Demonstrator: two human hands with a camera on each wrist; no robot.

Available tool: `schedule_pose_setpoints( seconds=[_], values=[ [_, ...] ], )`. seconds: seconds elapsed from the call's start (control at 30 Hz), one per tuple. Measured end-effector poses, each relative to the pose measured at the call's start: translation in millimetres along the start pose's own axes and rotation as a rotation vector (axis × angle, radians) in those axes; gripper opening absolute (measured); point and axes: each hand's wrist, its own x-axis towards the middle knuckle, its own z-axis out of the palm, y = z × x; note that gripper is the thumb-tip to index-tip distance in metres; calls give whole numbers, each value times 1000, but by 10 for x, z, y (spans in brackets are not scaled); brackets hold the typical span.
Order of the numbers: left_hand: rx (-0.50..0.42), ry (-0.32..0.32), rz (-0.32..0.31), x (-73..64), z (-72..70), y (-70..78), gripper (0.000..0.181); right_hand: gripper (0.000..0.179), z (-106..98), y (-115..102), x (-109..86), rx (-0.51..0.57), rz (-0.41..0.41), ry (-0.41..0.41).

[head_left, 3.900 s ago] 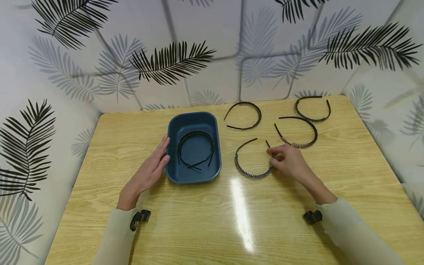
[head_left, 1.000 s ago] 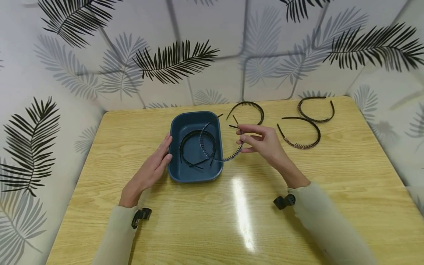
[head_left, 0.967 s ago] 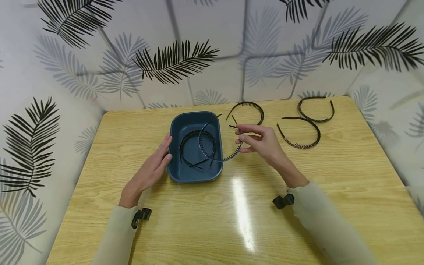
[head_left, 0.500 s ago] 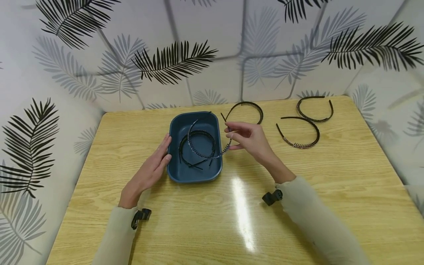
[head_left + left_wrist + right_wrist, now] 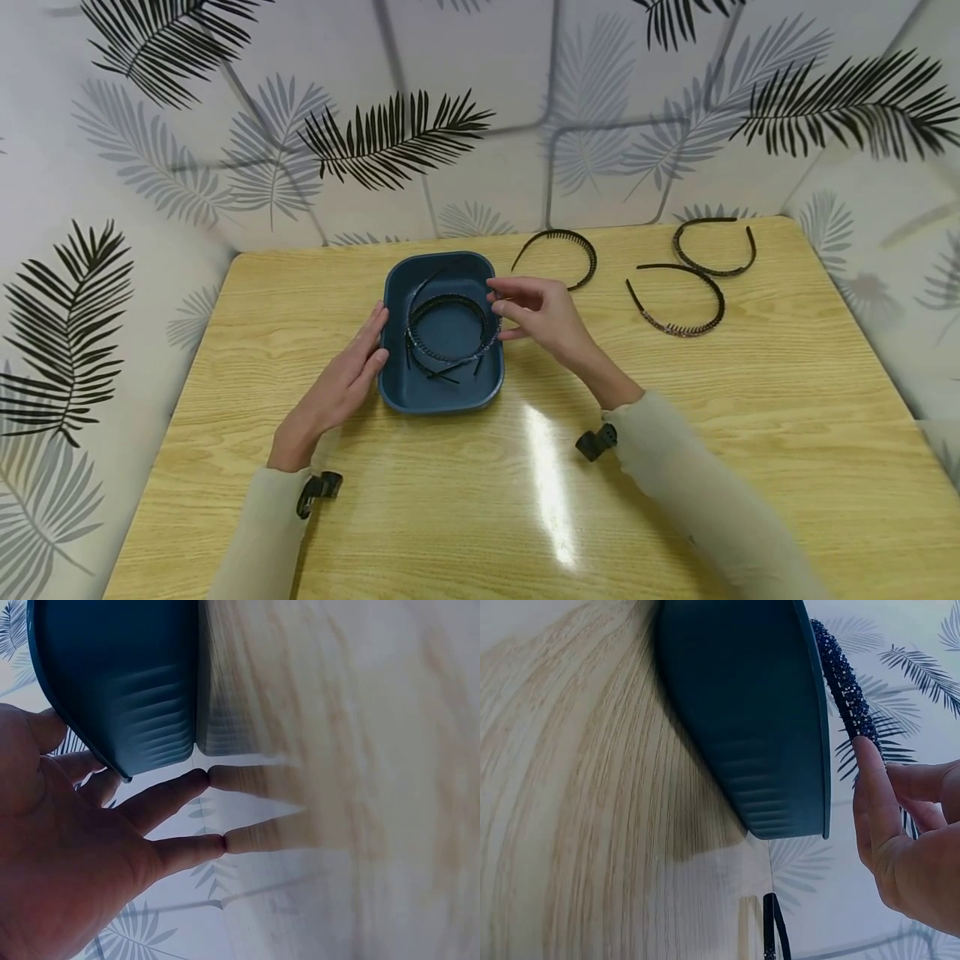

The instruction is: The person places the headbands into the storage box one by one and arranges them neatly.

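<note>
Right hand (image 5: 536, 317), centre of head view, pinches beaded headband (image 5: 845, 682) by 1 side, over blue tray (image 5: 442, 398). Left hand (image 5: 341, 375), fingers straight, lies against tray's left side. Judgement: headband light, springy, trim perhaps fragile; best held near 1 plain tip.

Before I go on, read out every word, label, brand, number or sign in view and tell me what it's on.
No readable text anywhere.
Blue bin: no lettering shows.
Headband in the right hand: beads, no text visible.
Black wrist devices: too small to tell whether marked.
Wall covering: leaves and lines only.
</note>
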Motion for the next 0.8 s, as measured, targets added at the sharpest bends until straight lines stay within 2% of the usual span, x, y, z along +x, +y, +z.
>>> schedule_pose_setpoints(
  seconds=[0.47,0.8],
  values=[
    [5,7,6,-5,11,-6,58,33,289,43,156,-198,41,-7],
    [0,-3,1,-7,3,-9,58,32,374,-2,165,-300,62,12]
  ],
)
